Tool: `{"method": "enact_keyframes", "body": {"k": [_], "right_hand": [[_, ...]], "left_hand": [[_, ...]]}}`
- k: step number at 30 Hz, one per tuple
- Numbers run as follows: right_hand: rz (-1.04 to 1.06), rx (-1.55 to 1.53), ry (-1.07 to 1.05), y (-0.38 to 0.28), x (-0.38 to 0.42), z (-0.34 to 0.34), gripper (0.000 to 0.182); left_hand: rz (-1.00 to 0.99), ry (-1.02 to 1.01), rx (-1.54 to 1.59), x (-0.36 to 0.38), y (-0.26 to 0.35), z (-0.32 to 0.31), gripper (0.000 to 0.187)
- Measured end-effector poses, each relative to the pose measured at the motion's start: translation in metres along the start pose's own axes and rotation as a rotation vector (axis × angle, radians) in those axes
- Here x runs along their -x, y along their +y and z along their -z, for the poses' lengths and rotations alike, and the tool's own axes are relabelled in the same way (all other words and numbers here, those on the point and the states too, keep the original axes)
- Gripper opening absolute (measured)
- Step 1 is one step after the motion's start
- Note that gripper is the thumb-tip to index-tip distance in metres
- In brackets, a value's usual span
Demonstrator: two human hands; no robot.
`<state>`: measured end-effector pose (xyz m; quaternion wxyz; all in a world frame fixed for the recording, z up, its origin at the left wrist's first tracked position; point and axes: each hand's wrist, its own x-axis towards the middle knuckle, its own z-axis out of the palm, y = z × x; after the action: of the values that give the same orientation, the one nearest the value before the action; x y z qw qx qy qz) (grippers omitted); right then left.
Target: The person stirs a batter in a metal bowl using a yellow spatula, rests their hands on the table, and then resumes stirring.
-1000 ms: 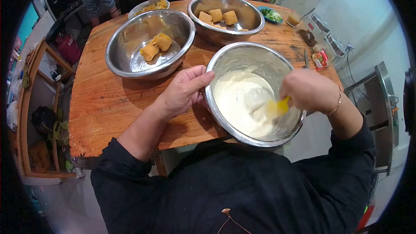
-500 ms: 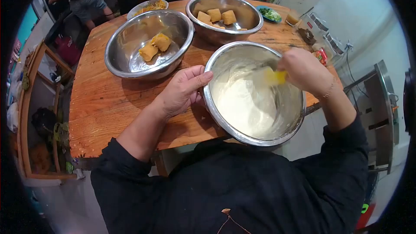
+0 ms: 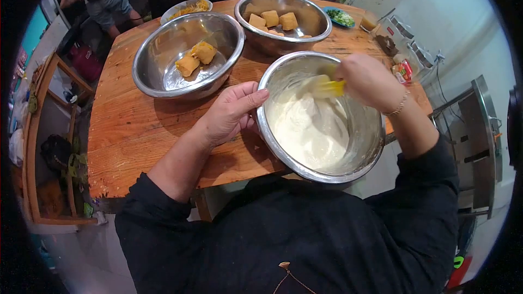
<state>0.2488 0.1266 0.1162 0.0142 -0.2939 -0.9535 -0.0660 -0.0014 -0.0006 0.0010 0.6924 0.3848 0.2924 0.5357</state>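
The left hand (image 3: 231,113) rests open-fingered against the round steel bowl (image 3: 357,158) of smooth, pale batter (image 3: 310,128). The right hand (image 3: 368,81) has its grip closed on a yellow spatula (image 3: 327,88) sunk in the batter, on the grainy wooden table (image 3: 131,130).

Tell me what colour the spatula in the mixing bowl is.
Yellow: the spatula, seen in the head view, is held by the right hand.

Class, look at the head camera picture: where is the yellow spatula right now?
The yellow spatula is in the right hand, inside the nearest steel bowl, at the far side of the white batter.
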Motion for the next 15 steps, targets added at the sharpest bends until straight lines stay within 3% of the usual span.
{"method": "enact_keyframes", "body": {"k": [1, 4, 8, 9, 12, 13, 15], "right_hand": [[0.161, -0.081, 0.055, 0.004, -0.009, -0.015, 0.016], [0.308, -0.365, -0.249, -0.018, -0.003, -0.005, 0.017], [0.133, -0.067, -0.520, -0.018, 0.016, 0.023, 0.022], [-0.047, 0.010, -0.506, -0.010, 0.016, 0.023, 0.018], [-0.084, 0.181, -0.153, -0.002, 0.008, 0.017, 0.013], [-0.022, 0.083, 0.002, -0.005, 0.006, 0.008, 0.011], [0.096, -0.022, 0.045, -0.012, 0.001, -0.004, 0.011]], "left_hand": [[0.002, 0.010, -0.004, 0.000, 0.000, -0.001, 0.021], [0.002, 0.024, 0.005, 0.001, 0.001, -0.003, 0.022], [0.003, -0.008, 0.013, 0.004, 0.003, -0.003, 0.022], [0.002, -0.007, 0.014, 0.003, 0.003, -0.002, 0.023], [0.001, 0.002, 0.015, 0.002, 0.002, -0.002, 0.023], [-0.001, 0.013, 0.015, 0.002, 0.003, -0.005, 0.023], [-0.001, 0.024, 0.008, 0.002, 0.003, -0.006, 0.023]]}}
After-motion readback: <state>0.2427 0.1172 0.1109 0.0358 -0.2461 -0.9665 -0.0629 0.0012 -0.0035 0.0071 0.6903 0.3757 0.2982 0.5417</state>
